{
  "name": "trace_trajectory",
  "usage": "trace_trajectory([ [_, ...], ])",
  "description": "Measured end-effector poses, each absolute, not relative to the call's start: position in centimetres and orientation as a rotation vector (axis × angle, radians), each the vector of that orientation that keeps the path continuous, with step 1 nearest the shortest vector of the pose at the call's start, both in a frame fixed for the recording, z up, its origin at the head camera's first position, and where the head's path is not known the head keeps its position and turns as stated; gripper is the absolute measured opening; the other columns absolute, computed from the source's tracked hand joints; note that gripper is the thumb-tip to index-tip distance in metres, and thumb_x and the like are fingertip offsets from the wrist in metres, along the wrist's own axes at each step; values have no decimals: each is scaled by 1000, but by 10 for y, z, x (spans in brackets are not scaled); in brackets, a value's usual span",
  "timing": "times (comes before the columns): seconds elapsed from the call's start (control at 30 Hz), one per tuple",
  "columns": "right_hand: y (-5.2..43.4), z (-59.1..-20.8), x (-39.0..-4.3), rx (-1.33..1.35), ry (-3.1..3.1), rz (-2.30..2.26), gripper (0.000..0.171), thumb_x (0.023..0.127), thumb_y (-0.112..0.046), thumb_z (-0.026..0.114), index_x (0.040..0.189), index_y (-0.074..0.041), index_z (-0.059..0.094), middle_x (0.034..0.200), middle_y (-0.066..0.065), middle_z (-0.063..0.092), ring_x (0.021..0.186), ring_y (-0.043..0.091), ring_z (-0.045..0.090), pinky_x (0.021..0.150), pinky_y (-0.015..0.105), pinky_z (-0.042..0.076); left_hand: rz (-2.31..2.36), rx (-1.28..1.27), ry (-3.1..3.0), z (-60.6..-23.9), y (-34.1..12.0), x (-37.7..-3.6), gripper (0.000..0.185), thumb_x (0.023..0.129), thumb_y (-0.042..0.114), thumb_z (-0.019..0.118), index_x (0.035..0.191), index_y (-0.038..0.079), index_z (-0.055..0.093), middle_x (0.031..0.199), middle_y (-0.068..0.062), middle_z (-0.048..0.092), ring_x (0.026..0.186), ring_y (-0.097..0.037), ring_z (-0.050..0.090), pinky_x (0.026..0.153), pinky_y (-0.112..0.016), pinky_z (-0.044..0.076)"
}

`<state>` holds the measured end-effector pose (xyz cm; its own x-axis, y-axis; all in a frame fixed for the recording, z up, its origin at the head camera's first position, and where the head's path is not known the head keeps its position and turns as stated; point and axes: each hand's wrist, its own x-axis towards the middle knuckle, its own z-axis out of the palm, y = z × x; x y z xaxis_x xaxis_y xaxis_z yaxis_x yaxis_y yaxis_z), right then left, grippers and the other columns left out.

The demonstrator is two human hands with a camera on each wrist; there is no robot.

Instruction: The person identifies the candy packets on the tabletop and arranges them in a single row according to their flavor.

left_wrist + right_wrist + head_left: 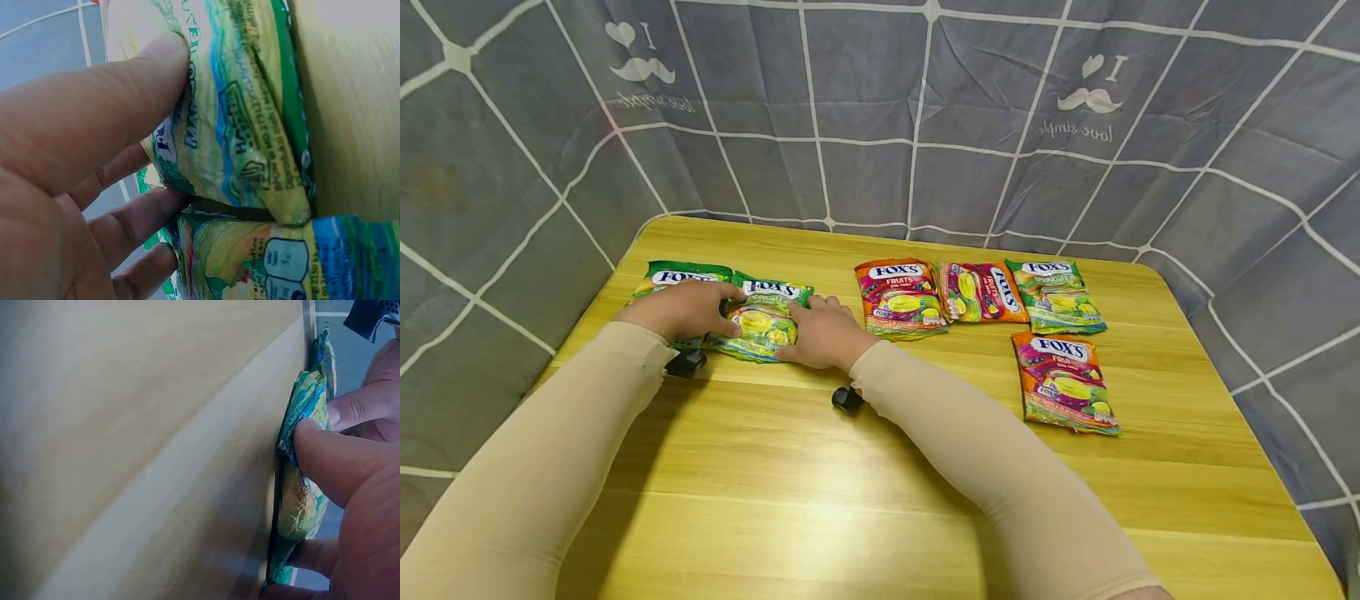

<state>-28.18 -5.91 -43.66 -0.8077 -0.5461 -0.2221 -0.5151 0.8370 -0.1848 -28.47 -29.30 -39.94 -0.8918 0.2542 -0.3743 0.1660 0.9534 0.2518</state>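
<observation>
Two green FOX'S Spring Tea candy bags lie side by side at the back left of the wooden table. My left hand (688, 308) covers much of the outer green candy bag (688, 270) and grips the left edge of the inner green candy bag (762, 323). In the left wrist view its thumb (147, 81) lies on the printed face, with the other fingers curled at the edge between the bags. From the right side, my right hand (826, 333) holds the inner bag too. Its thumb (312, 440) presses the bag's lower edge in the right wrist view.
Further right stand in a row an orange FOX'S Fruits bag (901, 298), a sideways Fruits bag (983, 293) and a green Spring Tea bag (1055, 297). Another Fruits bag (1066, 383) lies in front of them. A grey checked curtain (865, 108) surrounds the table (820, 508).
</observation>
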Motion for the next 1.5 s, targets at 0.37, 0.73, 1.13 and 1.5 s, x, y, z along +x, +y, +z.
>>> trace_trajectory([
  [0.37,-57,-437,-283,-804,2731,-167,95,98,-71,55,171,-22,20,174,11,26,156,33,31,127,48,30,298,302,2692,-398,-291,-285,69,99,38,74,156,7,51,156,-31,49,145,-56,42,115,-73,36],
  [0.73,-23,-434,-282,-916,2715,-302,90,101,-64,58,170,-18,23,172,12,31,158,34,30,130,45,29,243,351,2734,-399,-282,-285,67,95,35,78,149,2,56,146,-30,57,131,-50,56,106,-69,46],
  [1.13,70,-414,-289,-824,2794,-477,80,103,-53,63,166,-14,35,171,13,34,161,36,24,132,52,21,182,509,2942,-385,-219,-277,61,102,33,69,153,4,52,156,-24,52,143,-48,48,116,-69,38],
  [1.5,162,-406,-309,-579,2891,-531,78,104,-45,64,166,-8,33,171,20,31,161,42,20,130,60,21,536,655,2901,-386,-119,-283,67,103,38,68,160,12,45,160,-13,51,150,-35,46,126,-54,35],
])
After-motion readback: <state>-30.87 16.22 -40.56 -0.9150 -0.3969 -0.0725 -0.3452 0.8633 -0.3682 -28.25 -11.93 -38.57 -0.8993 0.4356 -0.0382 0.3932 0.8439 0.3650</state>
